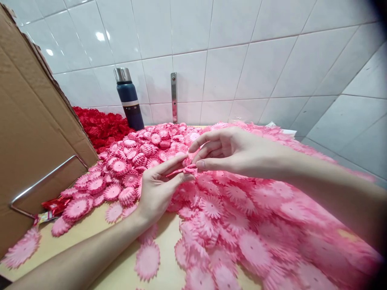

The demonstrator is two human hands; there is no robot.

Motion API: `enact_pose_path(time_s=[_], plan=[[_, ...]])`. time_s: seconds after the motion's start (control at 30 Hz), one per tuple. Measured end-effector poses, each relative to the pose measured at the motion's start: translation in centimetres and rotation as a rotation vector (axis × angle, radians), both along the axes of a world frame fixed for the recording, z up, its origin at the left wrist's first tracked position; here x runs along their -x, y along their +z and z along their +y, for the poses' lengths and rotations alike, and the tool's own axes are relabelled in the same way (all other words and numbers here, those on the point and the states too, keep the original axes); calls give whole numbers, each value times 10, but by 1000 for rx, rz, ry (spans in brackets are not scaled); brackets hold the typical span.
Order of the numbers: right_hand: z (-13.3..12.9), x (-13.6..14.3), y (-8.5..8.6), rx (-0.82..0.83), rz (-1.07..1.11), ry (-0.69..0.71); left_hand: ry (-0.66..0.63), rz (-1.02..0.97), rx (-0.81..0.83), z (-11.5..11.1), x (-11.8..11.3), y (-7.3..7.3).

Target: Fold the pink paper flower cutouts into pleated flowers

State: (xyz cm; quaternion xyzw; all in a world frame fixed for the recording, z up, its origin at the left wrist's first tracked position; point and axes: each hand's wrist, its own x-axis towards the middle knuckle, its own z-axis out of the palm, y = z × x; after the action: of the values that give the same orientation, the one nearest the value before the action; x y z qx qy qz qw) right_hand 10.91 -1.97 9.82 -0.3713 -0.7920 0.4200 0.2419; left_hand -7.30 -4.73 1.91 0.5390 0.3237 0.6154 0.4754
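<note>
Near the middle of the head view, my left hand (159, 187) pinches a small folded pink petal piece (190, 168) between thumb and fingers. My right hand (225, 151) comes in from the right, its thumb and fingertips closed on the same piece at its upper right side. Around and beneath both hands lie heaps of pink scalloped discs (213, 206), flat and pale on the right. More tightly ruffled pink discs (119, 166) are piled to the left, behind my left hand.
A dark blue bottle (130, 100) stands at the back by the tiled wall (229, 72). Red petal pieces (104, 127) lie beside it. A cardboard box (39, 112) with a metal wire handle (48, 179) rises at the left, near a red wrapper (56, 204). The tabletop (169, 249) is pale yellow.
</note>
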Motion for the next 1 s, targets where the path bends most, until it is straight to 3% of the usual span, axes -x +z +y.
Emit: enact_pose_path(time_s=[1.0], plan=[[-3, 0, 6, 9, -48, 12, -12, 51, -39, -2, -1, 1]])
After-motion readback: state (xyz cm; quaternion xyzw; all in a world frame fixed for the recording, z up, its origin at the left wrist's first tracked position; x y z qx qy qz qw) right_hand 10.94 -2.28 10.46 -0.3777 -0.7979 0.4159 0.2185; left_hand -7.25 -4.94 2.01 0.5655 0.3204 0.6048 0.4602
